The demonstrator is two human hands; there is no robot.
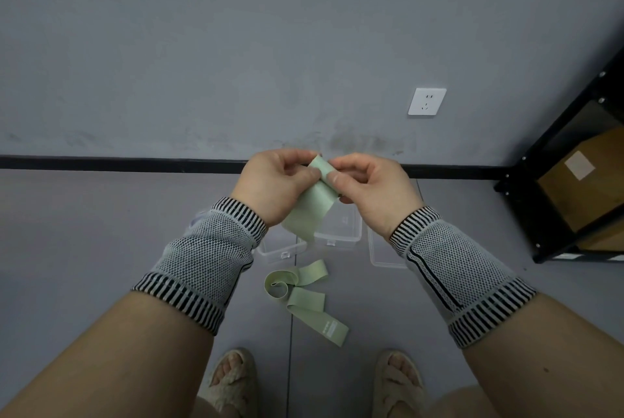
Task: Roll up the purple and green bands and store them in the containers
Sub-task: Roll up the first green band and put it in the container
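My left hand (275,183) and right hand (368,186) pinch the pale green flat elastic band (312,206) between fingertips; clear plastic containers (339,230) sit below them.

Left hand (275,181) and right hand (369,186) raised together, fingers curled, pinching.

head camera looks down, near hands (277,181).

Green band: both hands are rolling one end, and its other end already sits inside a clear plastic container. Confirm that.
Not quite. In the head view both hands pinch the pale green elastic band, but its other end lies on the grey floor, outside the clear plastic containers.
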